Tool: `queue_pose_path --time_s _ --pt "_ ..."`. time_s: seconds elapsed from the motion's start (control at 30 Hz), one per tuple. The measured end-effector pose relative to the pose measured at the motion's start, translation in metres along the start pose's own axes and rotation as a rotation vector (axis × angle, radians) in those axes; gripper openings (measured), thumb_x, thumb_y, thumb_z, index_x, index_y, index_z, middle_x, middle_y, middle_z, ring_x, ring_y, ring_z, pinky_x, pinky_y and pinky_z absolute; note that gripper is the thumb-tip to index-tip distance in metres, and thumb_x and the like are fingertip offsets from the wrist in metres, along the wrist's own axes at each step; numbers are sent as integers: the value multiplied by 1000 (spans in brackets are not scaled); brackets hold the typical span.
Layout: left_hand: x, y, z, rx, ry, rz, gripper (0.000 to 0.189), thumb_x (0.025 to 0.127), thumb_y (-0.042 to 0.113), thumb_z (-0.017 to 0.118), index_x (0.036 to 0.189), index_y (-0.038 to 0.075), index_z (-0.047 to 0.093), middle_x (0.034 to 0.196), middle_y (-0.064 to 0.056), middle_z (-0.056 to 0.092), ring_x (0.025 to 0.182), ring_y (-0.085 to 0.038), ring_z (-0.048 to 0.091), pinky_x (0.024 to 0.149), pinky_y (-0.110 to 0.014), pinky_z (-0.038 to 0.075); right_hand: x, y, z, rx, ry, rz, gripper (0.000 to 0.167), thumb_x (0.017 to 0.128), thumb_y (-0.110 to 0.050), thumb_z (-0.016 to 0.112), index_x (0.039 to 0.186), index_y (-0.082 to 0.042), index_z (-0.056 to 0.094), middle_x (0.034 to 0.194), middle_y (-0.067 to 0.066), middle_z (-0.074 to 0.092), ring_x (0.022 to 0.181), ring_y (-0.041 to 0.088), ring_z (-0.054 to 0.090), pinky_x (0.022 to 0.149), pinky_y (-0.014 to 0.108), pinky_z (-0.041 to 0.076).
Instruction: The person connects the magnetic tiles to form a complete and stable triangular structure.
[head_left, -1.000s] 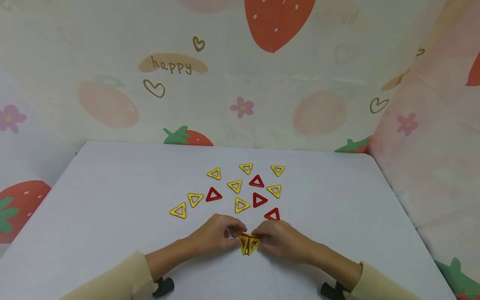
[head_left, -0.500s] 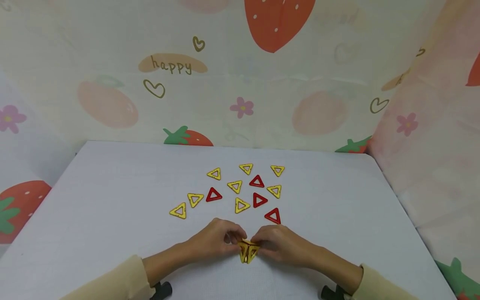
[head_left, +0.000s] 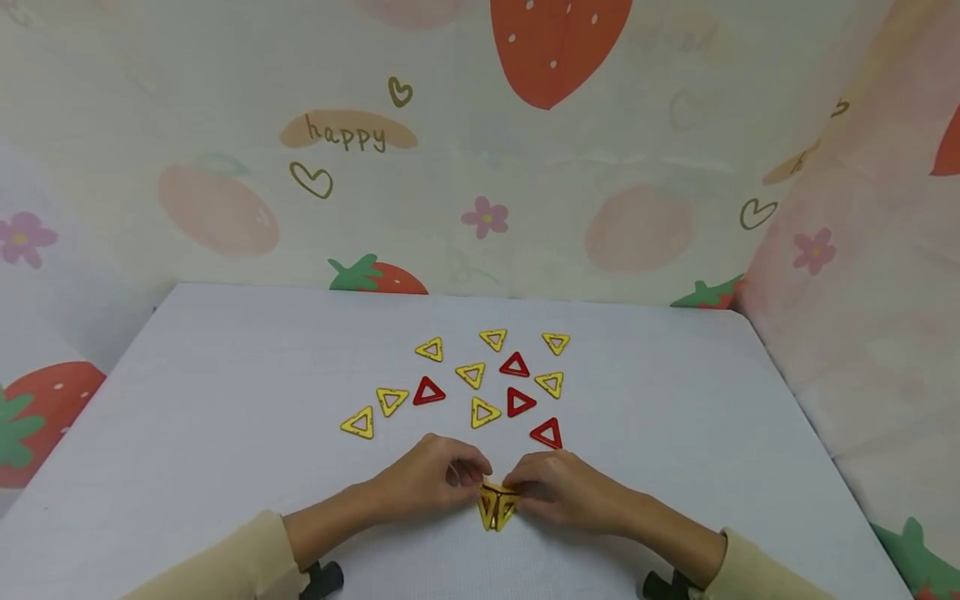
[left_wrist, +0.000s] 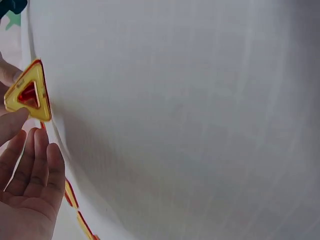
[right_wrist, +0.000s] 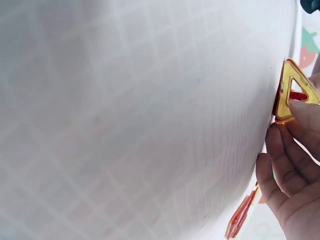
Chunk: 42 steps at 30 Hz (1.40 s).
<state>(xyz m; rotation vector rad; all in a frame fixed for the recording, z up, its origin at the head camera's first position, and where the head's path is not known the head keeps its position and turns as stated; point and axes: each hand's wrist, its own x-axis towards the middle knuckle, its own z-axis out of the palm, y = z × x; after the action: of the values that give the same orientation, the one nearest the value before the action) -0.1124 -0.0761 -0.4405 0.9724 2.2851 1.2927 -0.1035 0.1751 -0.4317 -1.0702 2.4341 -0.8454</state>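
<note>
Both hands hold a small structure of joined triangular magnetic tiles (head_left: 497, 507) near the front of the table, its yellow faces turned toward me and meeting along an upright edge. My left hand (head_left: 431, 477) has its thumb on the left face and its index finger by the top edge. In the left wrist view that thumb presses a yellow tile (left_wrist: 37, 82), with red showing through the opening. My right hand (head_left: 562, 490) grips the right side, thumb on the yellow face (right_wrist: 284, 97) in the right wrist view and other fingers bent below.
Several loose yellow triangles (head_left: 481, 401) and red triangles (head_left: 517, 392) lie flat on the white table (head_left: 225, 400) beyond my hands. One red triangle (head_left: 549, 433) lies just past my right knuckles. A strawberry-print cloth (head_left: 420, 192) stands behind the table.
Both hands and the tile structure have shifted slightly toward me, uncovering more of the red triangle by the right hand. The loose tiles stay in place.
</note>
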Motion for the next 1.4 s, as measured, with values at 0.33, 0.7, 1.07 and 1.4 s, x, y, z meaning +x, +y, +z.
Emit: queue_pose_path --time_s 0.33,0.7,1.07,1.4 --pt "8 -1 -14 65 174 -60 26 85 3 77 111 2 71 100 -4 72 87 -13 64 81 -29 56 2 10 -17 -28 107 36 27 89 -11 75 115 -8 73 106 -4 72 92 4 62 86 27 54" --pt "28 -6 -24 97 316 -98 36 84 3 77 119 0 69 112 -10 71 100 -22 67 89 -35 55 16 30 -41 -42 309 87 30 87 -6 75 117 -3 70 107 7 72 96 21 65 86 39 56" --pt "40 -11 -24 135 322 -150 41 83 3 78 122 -1 67 113 -10 71 102 -21 67 90 -35 54 31 38 -43 -33 314 146 30 90 -8 72 119 -2 69 116 9 69 105 23 63 92 41 53" --pt "46 -18 -22 165 312 -193 40 83 5 79 121 -1 67 109 -7 71 96 -17 66 87 -33 55 39 46 -38 -52 305 145 29 88 -6 74 116 -1 70 114 8 70 106 23 62 94 42 52"
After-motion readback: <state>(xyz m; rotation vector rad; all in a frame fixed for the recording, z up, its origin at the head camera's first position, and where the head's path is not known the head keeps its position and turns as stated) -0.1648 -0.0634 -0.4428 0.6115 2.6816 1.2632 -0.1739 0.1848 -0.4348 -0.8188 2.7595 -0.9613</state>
